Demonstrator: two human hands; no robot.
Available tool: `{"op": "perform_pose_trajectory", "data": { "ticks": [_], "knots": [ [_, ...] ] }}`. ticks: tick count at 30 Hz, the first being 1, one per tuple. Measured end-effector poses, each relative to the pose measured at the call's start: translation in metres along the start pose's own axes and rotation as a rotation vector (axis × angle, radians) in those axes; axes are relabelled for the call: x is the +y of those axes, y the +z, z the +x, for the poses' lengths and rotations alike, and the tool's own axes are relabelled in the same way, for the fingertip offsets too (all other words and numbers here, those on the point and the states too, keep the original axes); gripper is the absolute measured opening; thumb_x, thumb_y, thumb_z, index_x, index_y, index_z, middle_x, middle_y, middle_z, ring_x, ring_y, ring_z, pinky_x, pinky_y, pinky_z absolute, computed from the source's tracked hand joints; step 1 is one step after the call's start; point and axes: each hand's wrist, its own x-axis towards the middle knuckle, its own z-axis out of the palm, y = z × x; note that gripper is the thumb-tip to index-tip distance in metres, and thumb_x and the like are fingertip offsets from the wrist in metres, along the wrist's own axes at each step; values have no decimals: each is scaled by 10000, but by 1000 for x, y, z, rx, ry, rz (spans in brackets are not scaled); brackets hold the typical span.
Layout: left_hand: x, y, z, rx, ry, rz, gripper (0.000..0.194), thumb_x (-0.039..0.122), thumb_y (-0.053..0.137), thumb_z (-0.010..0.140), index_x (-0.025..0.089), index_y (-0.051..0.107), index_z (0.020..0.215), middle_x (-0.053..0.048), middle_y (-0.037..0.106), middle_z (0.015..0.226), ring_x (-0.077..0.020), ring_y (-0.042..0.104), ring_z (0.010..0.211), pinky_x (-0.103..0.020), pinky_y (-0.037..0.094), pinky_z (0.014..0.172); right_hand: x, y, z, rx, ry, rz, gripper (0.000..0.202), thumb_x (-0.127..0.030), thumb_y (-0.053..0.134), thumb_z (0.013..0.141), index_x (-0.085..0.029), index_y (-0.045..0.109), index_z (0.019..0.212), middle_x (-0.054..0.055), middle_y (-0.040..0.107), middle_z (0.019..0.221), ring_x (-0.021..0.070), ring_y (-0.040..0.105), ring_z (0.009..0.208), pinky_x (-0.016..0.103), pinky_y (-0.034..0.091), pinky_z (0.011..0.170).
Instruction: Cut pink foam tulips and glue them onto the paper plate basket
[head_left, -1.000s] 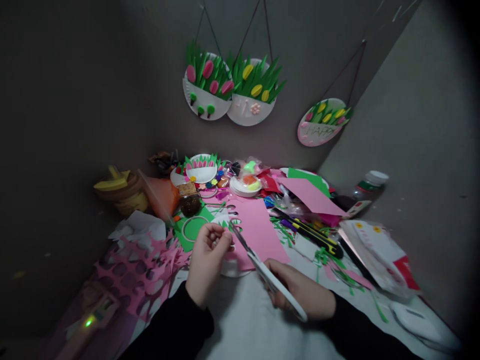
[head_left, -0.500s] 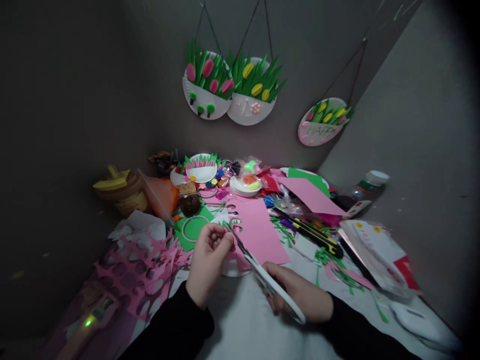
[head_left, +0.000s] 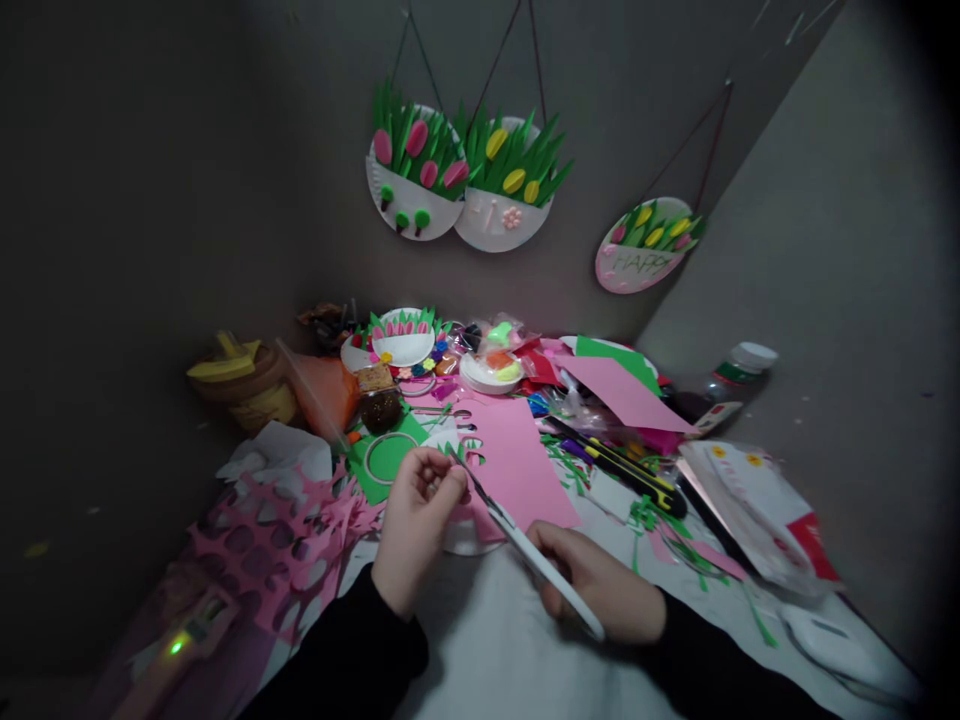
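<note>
My left hand (head_left: pixel 421 515) is closed in a pinch, thumb against the fingers. What it holds is too small and hidden to make out. My right hand (head_left: pixel 592 585) grips scissors (head_left: pixel 525 545) with white handles, and the blades point up and left to the left fingertips, nearly together. Bits of green paper (head_left: pixel 454 450) show by the blade tips. Behind the hands lies a pink paper sheet (head_left: pixel 517 460) with cut-out holes along its left edge, partly over a white paper plate (head_left: pixel 469 547). A ring (head_left: pixel 390 457) rests on green paper (head_left: pixel 367 487) left of it.
Pink paper scraps (head_left: pixel 262 545) are heaped at the left. To the right are a black-and-yellow utility knife (head_left: pixel 637 475), plastic packets (head_left: pixel 757 510) and green offcuts (head_left: pixel 645 512). A bottle (head_left: pixel 739 370) stands at the back right. Decorated paper plates (head_left: pixel 502 220) hang on the wall.
The scissors' handles have come closer together and the blades have closed a little. My left hand stays almost still.
</note>
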Motion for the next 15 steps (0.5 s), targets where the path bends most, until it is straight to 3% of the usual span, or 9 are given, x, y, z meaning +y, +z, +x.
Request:
{"op": "perform_pose_trajectory", "data": {
  "ticks": [2,4,8,10,13,15],
  "knots": [
    [1,0,0,8,-6,-4,217,308,674,735,189,507,808,38,547,669,-92,533,604,-200,448,581,0,-5,1,88,0,-15,208,-162,554,566,-211,405,702,-88,452,550,75,375,479,182,278,428],
    [0,-2,0,14,-6,1,229,313,677,737,186,545,873,29,562,711,-93,543,643,-196,453,598,0,-15,4,263,-33,-116,192,-204,580,607,-210,426,721,-75,457,575,92,409,502,203,319,459],
    [-6,-5,3,-20,-7,15,277,319,657,767,171,604,995,25,578,735,-76,545,653,-183,451,621,7,-41,7,649,-127,-603,221,-323,553,768,-168,543,925,54,593,856,196,558,781,313,429,709],
    [-10,-4,4,-27,-44,-33,243,319,672,754,159,615,928,31,581,711,-69,555,624,-182,457,611,12,-52,8,738,-64,-811,308,-343,490,835,-132,559,1048,127,605,997,250,574,911,361,419,800],
    [-15,-1,4,-8,-133,-145,248,303,723,703,154,585,845,33,604,688,-73,599,619,-178,473,605,17,-59,8,798,53,-985,412,-282,464,855,-73,505,1208,184,609,1051,294,577,952,389,419,810],
    [-16,2,4,-3,-189,-194,290,298,757,663,152,567,826,23,629,676,-86,629,639,-172,476,601,18,-58,7,882,33,-1051,457,-232,480,837,-54,473,1258,209,593,1089,328,547,1009,419,412,829]
  ]
}}
